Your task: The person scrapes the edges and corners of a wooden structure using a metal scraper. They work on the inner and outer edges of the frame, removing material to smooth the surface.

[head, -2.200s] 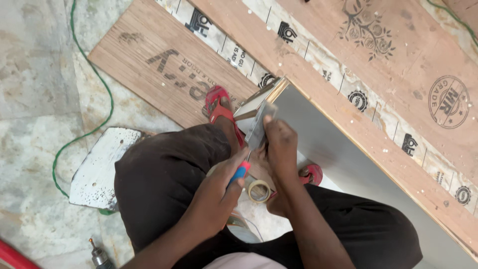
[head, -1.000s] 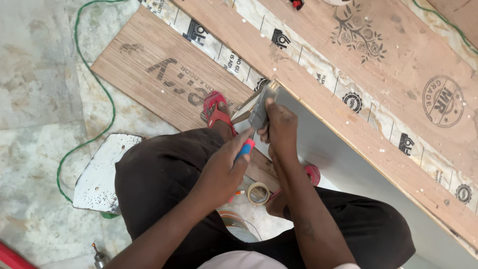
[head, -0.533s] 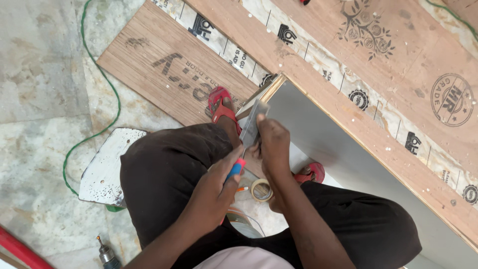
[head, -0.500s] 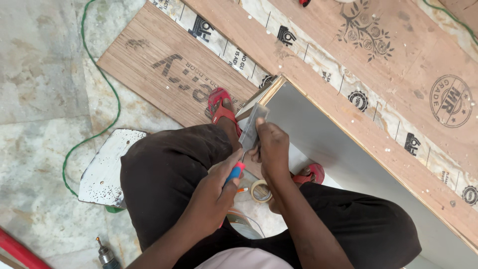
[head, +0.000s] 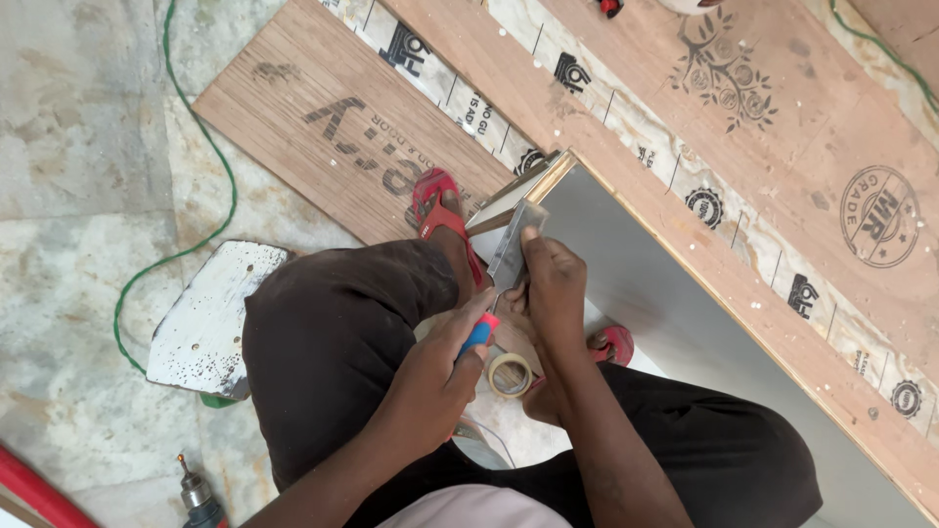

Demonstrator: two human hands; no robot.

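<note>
- Beside the grey panel's (head: 675,323) corner, the right hand (head: 556,284) presses a flat metal strip (head: 509,256), fingers clamped on it.
- Left hand (head: 430,386) grips a red-and-blue-handled tool (head: 476,334), perhaps a cutter.
- Tape roll (head: 510,374), round and pale, lies just below the strip.
- Grainy plywood (head: 333,137) spreads beyond the corner.

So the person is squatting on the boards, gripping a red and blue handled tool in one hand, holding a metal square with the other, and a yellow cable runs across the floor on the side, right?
Not quite: the cable on the floor is green, not yellow, as the head view shows. The rest holds: the left hand grips the red and blue handled tool, and the right hand holds the metal square at the board's corner.
</note>
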